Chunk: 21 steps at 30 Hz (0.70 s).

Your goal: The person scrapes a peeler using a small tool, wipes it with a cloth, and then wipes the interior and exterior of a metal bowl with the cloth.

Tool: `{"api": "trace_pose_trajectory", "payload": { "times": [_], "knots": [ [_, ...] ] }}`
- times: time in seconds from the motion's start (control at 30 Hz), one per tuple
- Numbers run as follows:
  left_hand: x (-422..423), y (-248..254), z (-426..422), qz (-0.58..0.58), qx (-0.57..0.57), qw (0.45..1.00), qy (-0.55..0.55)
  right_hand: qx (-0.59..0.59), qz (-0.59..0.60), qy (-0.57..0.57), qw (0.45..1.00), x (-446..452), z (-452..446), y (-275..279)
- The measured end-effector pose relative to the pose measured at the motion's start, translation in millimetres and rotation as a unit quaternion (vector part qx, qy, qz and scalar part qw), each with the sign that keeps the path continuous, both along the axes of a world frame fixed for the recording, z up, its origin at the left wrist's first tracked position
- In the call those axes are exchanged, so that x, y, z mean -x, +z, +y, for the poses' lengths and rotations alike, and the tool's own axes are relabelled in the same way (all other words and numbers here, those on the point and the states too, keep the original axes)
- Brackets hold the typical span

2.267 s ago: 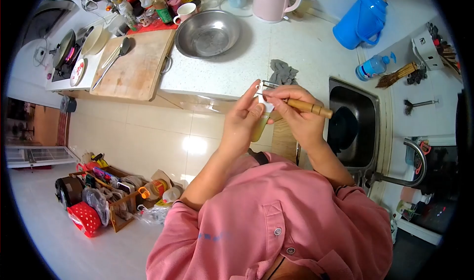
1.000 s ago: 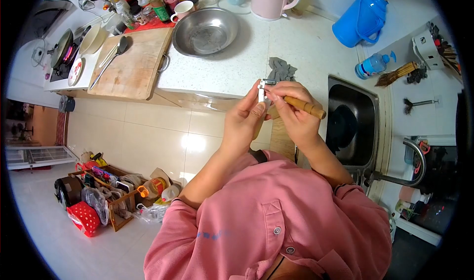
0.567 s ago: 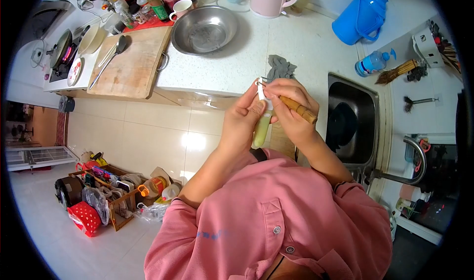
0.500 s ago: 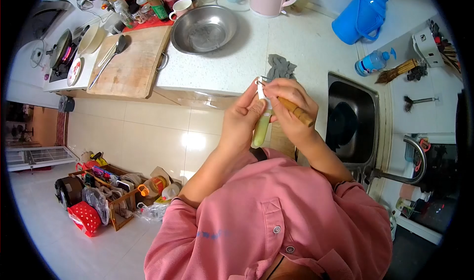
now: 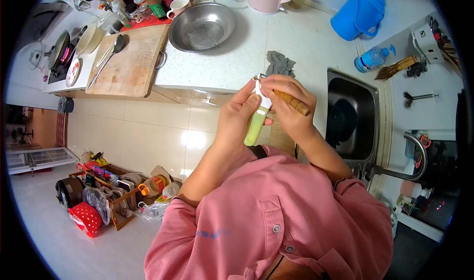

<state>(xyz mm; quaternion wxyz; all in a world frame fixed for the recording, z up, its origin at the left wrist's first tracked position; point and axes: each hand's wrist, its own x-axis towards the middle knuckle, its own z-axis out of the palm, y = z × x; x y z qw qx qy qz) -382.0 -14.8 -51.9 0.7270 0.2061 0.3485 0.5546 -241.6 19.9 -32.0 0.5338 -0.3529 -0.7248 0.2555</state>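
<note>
My left hand (image 5: 238,113) is closed round a peeler (image 5: 256,124) with a pale green handle and a white neck. The peeler's head points away from me, its handle end toward my shirt. In my right hand (image 5: 296,106) is a tool with a brown wooden handle (image 5: 292,102), held in a pinch. The tool's far end meets the peeler's head and is too small to make out. Both hands touch or nearly touch in front of the counter edge.
Behind my hands on the counter (image 5: 217,72) lie a grey cloth (image 5: 280,64), a steel basin (image 5: 202,28) and a wooden board (image 5: 126,62) with a spatula. A sink (image 5: 365,122) is at the right. A crate of goods (image 5: 123,206) stands on the floor at the lower left.
The peeler's handle has swung left and shows more of its green face. The wooden handle has shifted left and a little up. Both hands keep their hold.
</note>
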Motion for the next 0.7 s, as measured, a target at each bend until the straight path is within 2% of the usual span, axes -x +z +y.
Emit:
{"api": "trace_pose_trajectory", "payload": {
  "times": [0.17, 0.27, 0.47, 0.7],
  "knots": [
    [3, -2, 0, -0.008, 0.000, 1.000, -0.009, 0.159, 0.076, 0.039, 0.984, 0, -3, 13],
    [3, 5, 2, -0.007, 0.001, 1.000, -0.011, 0.214, 0.116, 0.033, 0.969, 1, -2, 12],
    [3, 2, 2, -0.018, -0.007, 1.000, -0.011, 0.096, 0.090, 0.026, 0.991, 3, 2, 3],
    [4, 0, 3, -0.028, -0.004, 0.999, -0.014, 0.089, 0.083, 0.015, 0.992, 4, 2, 3]
  ]
}}
